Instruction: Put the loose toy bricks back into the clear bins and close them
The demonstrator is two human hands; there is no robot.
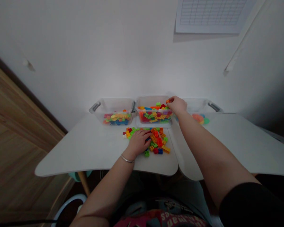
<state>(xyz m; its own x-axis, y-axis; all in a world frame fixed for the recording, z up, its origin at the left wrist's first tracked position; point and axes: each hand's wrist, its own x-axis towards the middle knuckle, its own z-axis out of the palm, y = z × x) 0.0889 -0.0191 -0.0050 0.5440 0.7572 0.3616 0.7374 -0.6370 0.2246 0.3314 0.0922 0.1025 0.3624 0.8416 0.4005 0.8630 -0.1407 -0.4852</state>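
Observation:
A loose pile of coloured toy building bricks (159,142) lies on the white table. My left hand (139,141) rests on the left part of this pile, its fingers spread over the bricks and partly hiding them. Over the right rim of the middle clear plastic box (153,98), my right hand (177,104) pinches a small orange brick (168,101). That box holds many mixed bricks in red, yellow, green and blue.
To the left stands another clear box (115,102) with bricks and a grey clip handle. A third clear box (196,102) on the right holds round coloured pieces (200,119). Two white tabletops (90,151) meet at a seam, against a wall with a paper chart (209,15).

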